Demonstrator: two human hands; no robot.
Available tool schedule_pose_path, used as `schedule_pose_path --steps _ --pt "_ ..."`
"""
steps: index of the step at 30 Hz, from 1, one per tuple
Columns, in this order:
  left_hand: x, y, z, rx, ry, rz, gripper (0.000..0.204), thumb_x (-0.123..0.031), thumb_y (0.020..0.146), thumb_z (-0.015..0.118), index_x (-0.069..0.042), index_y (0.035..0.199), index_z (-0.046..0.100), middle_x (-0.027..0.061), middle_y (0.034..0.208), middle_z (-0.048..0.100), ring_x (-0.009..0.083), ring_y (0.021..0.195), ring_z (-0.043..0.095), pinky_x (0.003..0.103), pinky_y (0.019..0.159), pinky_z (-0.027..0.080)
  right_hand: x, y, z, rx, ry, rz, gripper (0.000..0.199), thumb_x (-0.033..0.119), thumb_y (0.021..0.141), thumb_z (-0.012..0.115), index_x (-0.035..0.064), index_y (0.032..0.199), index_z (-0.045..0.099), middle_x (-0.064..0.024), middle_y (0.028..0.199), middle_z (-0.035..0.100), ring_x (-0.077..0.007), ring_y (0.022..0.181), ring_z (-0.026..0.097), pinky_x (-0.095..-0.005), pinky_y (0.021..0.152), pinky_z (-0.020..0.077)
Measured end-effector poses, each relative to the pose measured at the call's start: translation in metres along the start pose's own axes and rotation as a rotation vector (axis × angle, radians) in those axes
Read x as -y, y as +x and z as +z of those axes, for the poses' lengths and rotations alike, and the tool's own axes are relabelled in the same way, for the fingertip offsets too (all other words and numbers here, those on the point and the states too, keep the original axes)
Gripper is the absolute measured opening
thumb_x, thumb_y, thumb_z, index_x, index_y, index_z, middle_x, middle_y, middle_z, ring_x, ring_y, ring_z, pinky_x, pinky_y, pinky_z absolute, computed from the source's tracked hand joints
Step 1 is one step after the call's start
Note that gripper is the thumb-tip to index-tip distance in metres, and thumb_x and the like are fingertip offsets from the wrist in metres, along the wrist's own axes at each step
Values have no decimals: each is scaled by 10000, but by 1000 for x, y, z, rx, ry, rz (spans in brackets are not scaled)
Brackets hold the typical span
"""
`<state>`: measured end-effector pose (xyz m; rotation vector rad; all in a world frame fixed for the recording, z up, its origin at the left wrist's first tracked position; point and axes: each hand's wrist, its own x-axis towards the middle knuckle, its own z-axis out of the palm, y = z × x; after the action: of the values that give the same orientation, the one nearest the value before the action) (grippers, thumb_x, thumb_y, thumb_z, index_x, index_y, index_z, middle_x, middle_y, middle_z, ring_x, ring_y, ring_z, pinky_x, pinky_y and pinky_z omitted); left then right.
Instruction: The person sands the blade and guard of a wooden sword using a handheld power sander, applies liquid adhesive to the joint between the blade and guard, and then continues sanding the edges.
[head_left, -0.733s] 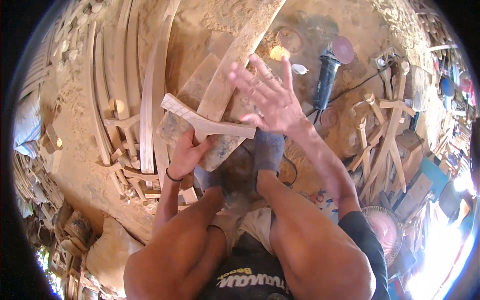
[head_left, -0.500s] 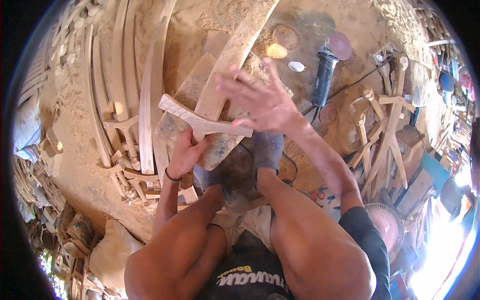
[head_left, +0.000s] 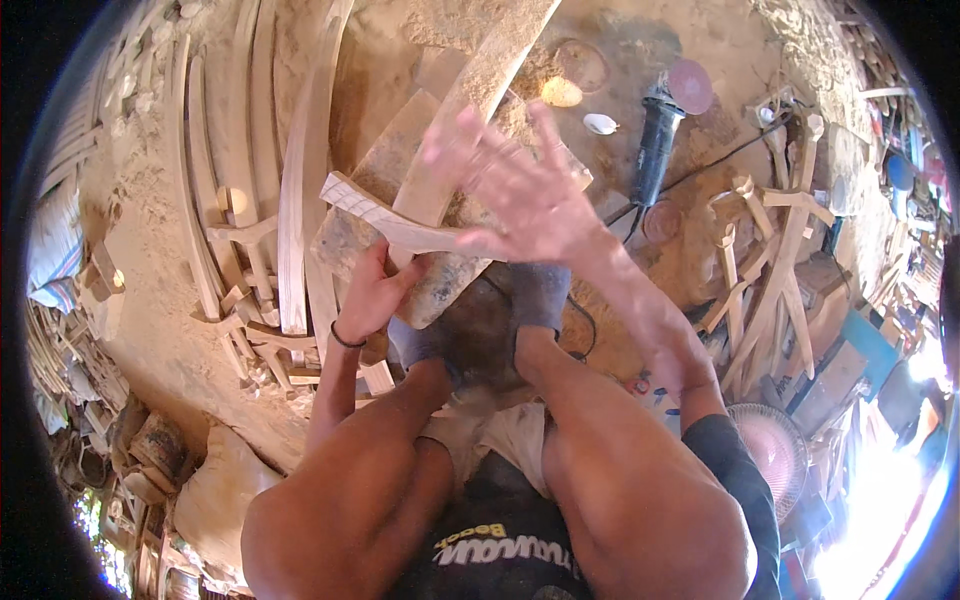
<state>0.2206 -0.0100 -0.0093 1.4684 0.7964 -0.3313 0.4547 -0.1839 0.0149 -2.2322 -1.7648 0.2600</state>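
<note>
My left hand (head_left: 377, 290) is closed round the lower side of a short curved piece of wood (head_left: 385, 225) with pencil-like lines on its left end. That piece lies across a long wooden plank (head_left: 440, 150), which slants away over a flat dusty block (head_left: 345, 240). Over the right end of the curved piece is my right hand (head_left: 535, 200), fingers spread and blurred by motion. Its thumb side covers part of the wood; whether it touches, I cannot tell.
Right of the plank lies an angle grinder (head_left: 656, 145) with a pinkish disc and a cord. Long curved wooden strips (head_left: 295, 220) lie to the left. Branched wooden pieces (head_left: 780, 250) are piled at right, beside a round fan (head_left: 770, 450). A yellow sponge-like lump (head_left: 562, 92) sits near the grinder.
My right hand has shifted slightly left and lower over the curved wood, its fingers still spread. The left hand keeps its hold, and the whole view has shifted a little.
</note>
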Motion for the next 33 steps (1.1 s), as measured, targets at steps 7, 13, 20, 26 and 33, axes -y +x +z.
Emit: schedule_pose_path --steps 7,13,20,26,33 --pt "-10 -8 -3 2 10 -99 307 -182 1009 779 21 1226 702 -12 771 692 34 598 557 254 521 423 -15 -13 -6 -155 52 127 885 802 1009 404 301 1735 333 79 1814 283 -202 1693 189 -680 1348 29" --pt "-2 0 -1 21 -33 -16 292 -162 1013 769 29 1224 708 -19 784 690 35 615 559 260 540 434 -35 -2 13 18 -164 197 873 744 1011 493 271 1731 349 51 1781 366 -208 1685 227 -731 1322 28" --pt "-1 -3 -2 18 -31 -69 291 -150 1006 768 9 1244 719 -34 827 690 30 665 564 261 581 449 -26 -2 22 -20 -89 -79 876 733 1004 527 243 1716 382 -4 1754 425 -167 1643 339 -688 1334 85" --pt "-9 -4 2 15 -42 -99 277 -163 1008 769 8 1219 714 -7 757 687 74 619 586 292 564 457 -38 6 4 -26 134 -105 668 619 1064 548 180 1567 572 -48 1727 463 -300 1622 373 -682 1335 74" --pt "-7 -23 8 -353 660 302 547 -315 999 804 51 1345 592 193 818 701 314 671 675 469 659 535 -149 -43 -30 -801 -365 606 205 119 966 644 94 1125 770 -114 1230 753 -344 1167 689 -498 989 537"
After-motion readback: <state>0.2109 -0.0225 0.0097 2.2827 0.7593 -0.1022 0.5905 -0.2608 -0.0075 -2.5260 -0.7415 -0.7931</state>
